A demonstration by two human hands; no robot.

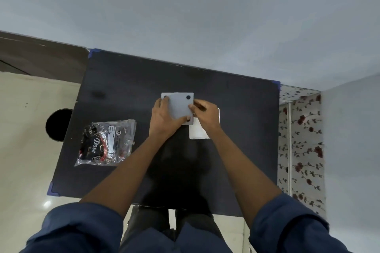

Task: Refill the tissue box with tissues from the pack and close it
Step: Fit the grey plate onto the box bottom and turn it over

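Observation:
A grey square tissue box with black round feet at its corners lies bottom-up on the black table. My left hand grips its left and near side, thumb on the near corner. My right hand holds its right edge with the fingertips. A white flat panel, apparently the box's lid, lies under my right hand, partly hidden. The clear plastic tissue pack with "Dove" printed on it lies to the left, apart from both hands.
The table's corners are taped blue. A grey wall rises right behind the far edge. A floral curtain hangs at the right. A dark round object sits on the pale floor left of the table.

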